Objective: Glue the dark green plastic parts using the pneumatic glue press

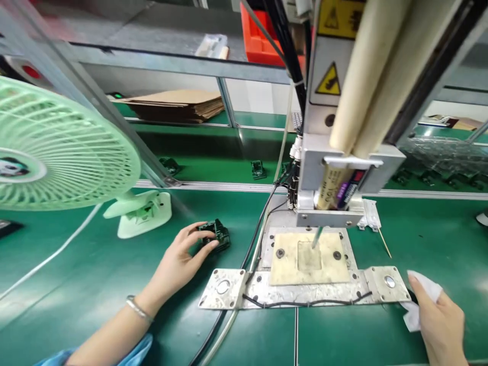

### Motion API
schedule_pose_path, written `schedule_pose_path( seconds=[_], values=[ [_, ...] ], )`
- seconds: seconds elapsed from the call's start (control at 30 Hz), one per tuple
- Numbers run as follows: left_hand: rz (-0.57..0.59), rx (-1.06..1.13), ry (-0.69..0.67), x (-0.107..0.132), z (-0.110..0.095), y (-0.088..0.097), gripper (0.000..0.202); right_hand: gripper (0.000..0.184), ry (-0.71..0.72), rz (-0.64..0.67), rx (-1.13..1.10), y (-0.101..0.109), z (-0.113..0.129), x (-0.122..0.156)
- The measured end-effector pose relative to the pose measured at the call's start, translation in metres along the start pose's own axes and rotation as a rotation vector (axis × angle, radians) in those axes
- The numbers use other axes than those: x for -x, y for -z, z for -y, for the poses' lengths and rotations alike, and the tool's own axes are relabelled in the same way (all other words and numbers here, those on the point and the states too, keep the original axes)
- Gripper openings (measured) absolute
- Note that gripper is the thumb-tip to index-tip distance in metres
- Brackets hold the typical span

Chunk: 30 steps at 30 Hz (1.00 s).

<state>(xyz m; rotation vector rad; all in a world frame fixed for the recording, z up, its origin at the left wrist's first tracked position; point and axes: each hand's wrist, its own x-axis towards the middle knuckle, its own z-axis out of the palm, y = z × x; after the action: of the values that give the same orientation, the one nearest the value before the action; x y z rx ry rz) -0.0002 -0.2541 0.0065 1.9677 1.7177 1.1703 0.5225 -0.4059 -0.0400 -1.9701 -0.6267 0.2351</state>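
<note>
A green work surface [95,284] fills the view, seen from above by the person working at it. Rising from its right half is a grey dispensing machine [331,168] with yellow warning labels, pale tubes and black cables. At the left stands a mint-green desk fan [57,147].

Under the machine lies a flat metal base plate [305,292], bolted down, with a beige pad [290,267] on top. A shallow square recess [305,259] in the pad is bare, and the machine's thin nozzle [317,238] points down at it.

The left hand [179,262], with a bracelet [139,309] at the wrist, reaches out left of the plate. Its thumb and fingers pinch a small black part [218,235], which rests on the green surface, near the plate but not on it. The right hand [442,325] sits at the plate's right end, its fingers closed together on a crumpled white wipe [423,290]; the exact grip is hard to make out.

Judging from this, the pad has no part loaded, and the black part is gripped but not yet lifted. More small black parts [258,169] sit on the green belt behind.
</note>
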Motion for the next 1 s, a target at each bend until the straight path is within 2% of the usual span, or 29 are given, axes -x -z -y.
schedule_pose_path(
  seconds=[0.1,0.17,0.2,0.3,0.33,0.4,0.47,0.53,0.7,0.87,1.0],
  values=[
    [-0.021,0.170,0.220,0.001,-0.037,0.005,0.047,0.053,-0.140,-0.008,-0.063,-0.006,0.002,0.002],
    [0.038,0.399,0.409,0.003,-0.074,0.004,0.060,0.057,-0.192,-0.003,-0.126,-0.010,0.002,0.004],
    [0.121,0.521,0.476,0.005,-0.093,0.002,0.066,0.059,-0.210,0.000,-0.159,-0.011,0.002,0.004],
    [0.555,0.779,0.595,0.012,-0.146,-0.016,0.076,0.063,-0.244,0.009,-0.224,-0.011,0.002,0.004],
    [0.647,0.804,0.618,0.014,-0.158,-0.025,0.077,0.064,-0.255,0.016,-0.230,-0.011,0.001,0.004],
    [0.737,0.807,0.630,0.015,-0.175,-0.044,0.075,0.067,-0.276,0.036,-0.241,-0.010,0.000,0.003],
    [0.782,0.798,0.585,0.013,-0.180,-0.063,0.073,0.069,-0.285,0.053,-0.271,-0.010,-0.002,0.002],
    [0.795,0.801,0.509,0.008,-0.176,-0.080,0.074,0.070,-0.284,0.063,-0.299,-0.010,-0.003,0.002],
    [0.681,0.752,0.293,-0.005,-0.162,-0.109,0.078,0.072,-0.298,0.070,-0.323,-0.013,-0.001,0.000],
    [0.645,0.586,0.102,-0.003,-0.169,-0.110,0.066,0.070,-0.292,0.073,-0.311,-0.015,-0.001,-0.001],
    [0.600,0.424,0.071,0.002,-0.174,-0.091,0.090,0.069,-0.284,0.086,-0.273,-0.011,-0.002,-0.001]
  ],
)
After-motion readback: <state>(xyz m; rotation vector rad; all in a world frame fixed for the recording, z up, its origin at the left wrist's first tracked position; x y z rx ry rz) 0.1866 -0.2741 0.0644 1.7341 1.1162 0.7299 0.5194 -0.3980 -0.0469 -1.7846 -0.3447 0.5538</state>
